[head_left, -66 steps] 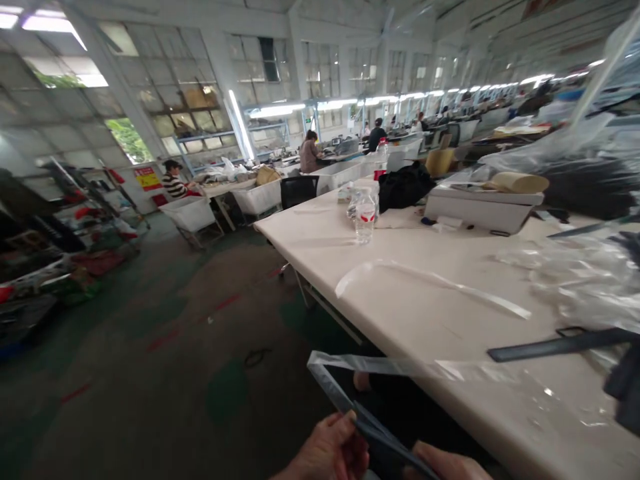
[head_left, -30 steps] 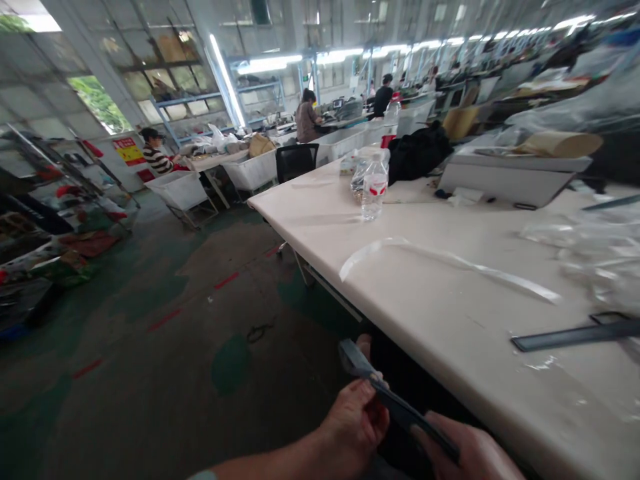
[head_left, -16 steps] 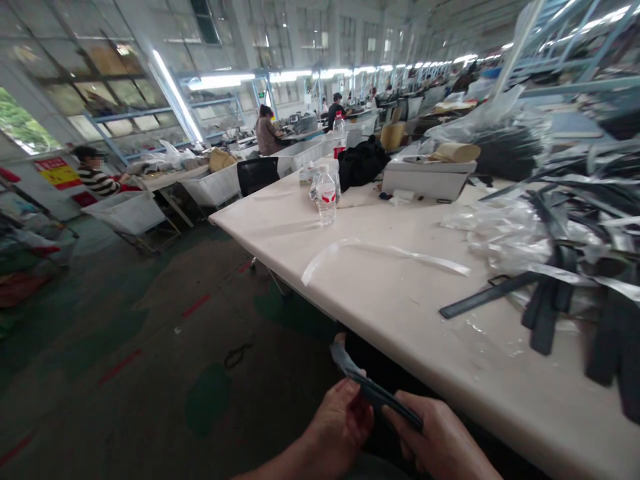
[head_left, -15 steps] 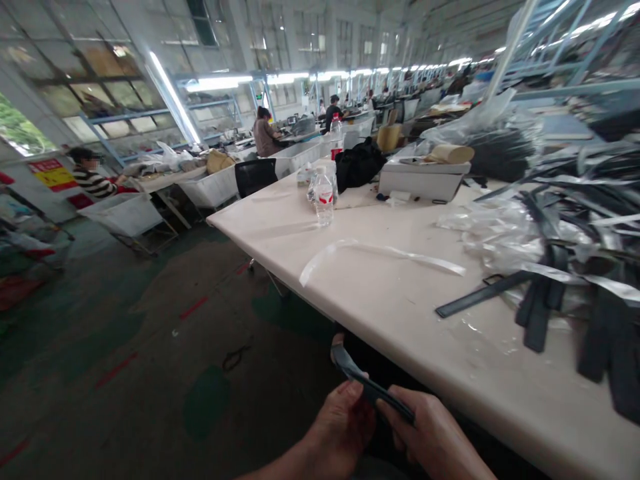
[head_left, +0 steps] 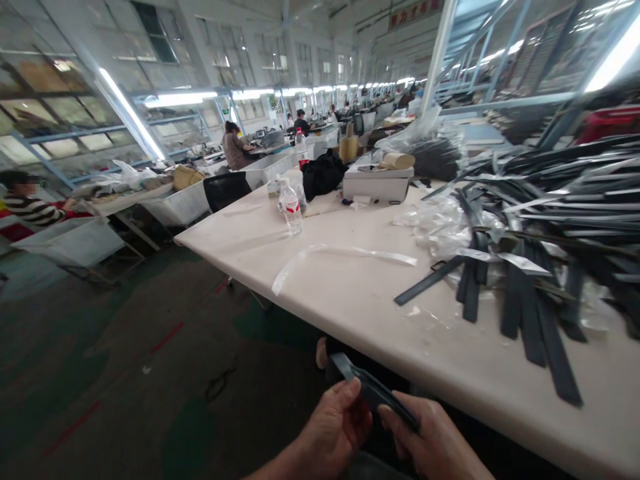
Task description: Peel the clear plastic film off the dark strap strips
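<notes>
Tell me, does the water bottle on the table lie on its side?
No, the water bottle stands upright on the white table, beyond the clear plastic strip.

No lettering can be read. The water bottle [head_left: 291, 208], far beyond the hands, has a red label; its print is blurred. The red banner [head_left: 413, 11] overhead is illegible too.
</notes>
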Action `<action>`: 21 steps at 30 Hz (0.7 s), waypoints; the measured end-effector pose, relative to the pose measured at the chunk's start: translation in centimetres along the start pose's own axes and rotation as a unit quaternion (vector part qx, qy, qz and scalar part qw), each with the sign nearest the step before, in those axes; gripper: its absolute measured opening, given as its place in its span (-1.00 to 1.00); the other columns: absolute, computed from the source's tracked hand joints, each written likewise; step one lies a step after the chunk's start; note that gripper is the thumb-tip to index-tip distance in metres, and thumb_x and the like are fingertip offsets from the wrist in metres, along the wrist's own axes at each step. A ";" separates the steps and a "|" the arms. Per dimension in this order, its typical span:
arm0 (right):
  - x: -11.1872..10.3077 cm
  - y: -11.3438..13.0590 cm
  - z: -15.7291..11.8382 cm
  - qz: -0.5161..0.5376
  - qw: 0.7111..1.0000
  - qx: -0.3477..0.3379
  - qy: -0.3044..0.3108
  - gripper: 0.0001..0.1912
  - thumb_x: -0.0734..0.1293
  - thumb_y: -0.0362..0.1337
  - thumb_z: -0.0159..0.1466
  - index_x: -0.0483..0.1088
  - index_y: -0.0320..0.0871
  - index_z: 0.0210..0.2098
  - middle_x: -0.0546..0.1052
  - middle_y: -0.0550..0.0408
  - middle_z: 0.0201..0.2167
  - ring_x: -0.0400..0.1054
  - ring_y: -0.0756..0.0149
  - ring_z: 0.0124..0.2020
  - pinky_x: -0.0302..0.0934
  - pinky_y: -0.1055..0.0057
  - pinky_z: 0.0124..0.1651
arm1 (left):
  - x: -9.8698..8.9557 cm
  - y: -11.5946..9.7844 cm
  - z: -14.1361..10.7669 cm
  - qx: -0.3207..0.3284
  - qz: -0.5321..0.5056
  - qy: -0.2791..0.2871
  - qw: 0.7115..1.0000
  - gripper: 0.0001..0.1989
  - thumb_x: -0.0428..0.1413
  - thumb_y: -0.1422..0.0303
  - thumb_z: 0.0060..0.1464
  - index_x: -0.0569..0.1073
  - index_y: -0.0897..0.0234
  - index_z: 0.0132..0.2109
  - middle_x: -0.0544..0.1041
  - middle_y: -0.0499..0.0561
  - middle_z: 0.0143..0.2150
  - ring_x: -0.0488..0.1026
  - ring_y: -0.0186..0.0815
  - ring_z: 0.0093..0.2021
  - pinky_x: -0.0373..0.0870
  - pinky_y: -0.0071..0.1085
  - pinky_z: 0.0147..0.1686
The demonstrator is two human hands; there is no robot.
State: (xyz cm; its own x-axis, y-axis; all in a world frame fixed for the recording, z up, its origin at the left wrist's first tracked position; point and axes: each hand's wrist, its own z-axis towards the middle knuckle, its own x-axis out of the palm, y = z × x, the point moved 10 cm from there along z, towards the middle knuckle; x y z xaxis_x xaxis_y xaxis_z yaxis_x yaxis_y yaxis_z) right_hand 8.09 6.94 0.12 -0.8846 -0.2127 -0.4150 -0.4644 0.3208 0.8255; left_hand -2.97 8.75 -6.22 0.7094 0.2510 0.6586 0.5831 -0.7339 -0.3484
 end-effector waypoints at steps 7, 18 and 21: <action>-4.9 0.0 -0.9 0.124 0.969 -0.134 -0.167 -0.63 0.24 0.05 0.30 0.51 -0.07 -0.38 0.59 0.11 -0.39 0.46 0.26 -0.34 0.33 0.46 -0.30 | 2.6 0.2 -1.3 -0.040 0.072 0.050 0.995 -0.82 0.30 0.41 0.02 0.56 0.40 -0.21 0.65 0.06 -0.33 0.56 -0.38 -0.39 0.44 -0.53 -0.41; -4.7 4.9 -4.6 0.026 0.925 -0.359 -0.119 -0.69 0.34 -0.32 0.27 0.49 0.13 -0.03 0.61 0.07 -0.11 0.53 0.24 -0.14 0.40 0.48 -0.11 | 8.2 3.9 -3.5 -0.153 0.068 0.205 0.964 -0.82 0.20 0.43 0.00 0.55 0.48 -0.24 0.59 0.06 -0.42 0.54 -0.32 -0.39 0.42 -0.47 -0.28; -6.5 4.3 -6.0 0.086 0.935 -0.326 -0.109 -0.82 0.31 -0.22 0.29 0.53 0.13 -0.16 0.63 0.15 -0.32 0.53 0.27 -0.30 0.38 0.48 -0.22 | 5.2 3.7 -0.2 -0.145 0.014 0.108 0.983 -0.74 0.18 0.32 0.08 0.51 0.49 -0.17 0.62 0.19 -0.31 0.58 -0.21 -0.32 0.49 -0.36 -0.27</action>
State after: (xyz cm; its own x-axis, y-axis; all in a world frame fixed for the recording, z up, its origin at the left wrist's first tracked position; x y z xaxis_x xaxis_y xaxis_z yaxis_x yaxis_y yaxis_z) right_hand 12.13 4.20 8.62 -0.9645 0.0069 -0.2641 -0.2529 -0.3124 0.9156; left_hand 2.79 7.24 -3.95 0.6046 0.1108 0.7888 0.4047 -0.8957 -0.1844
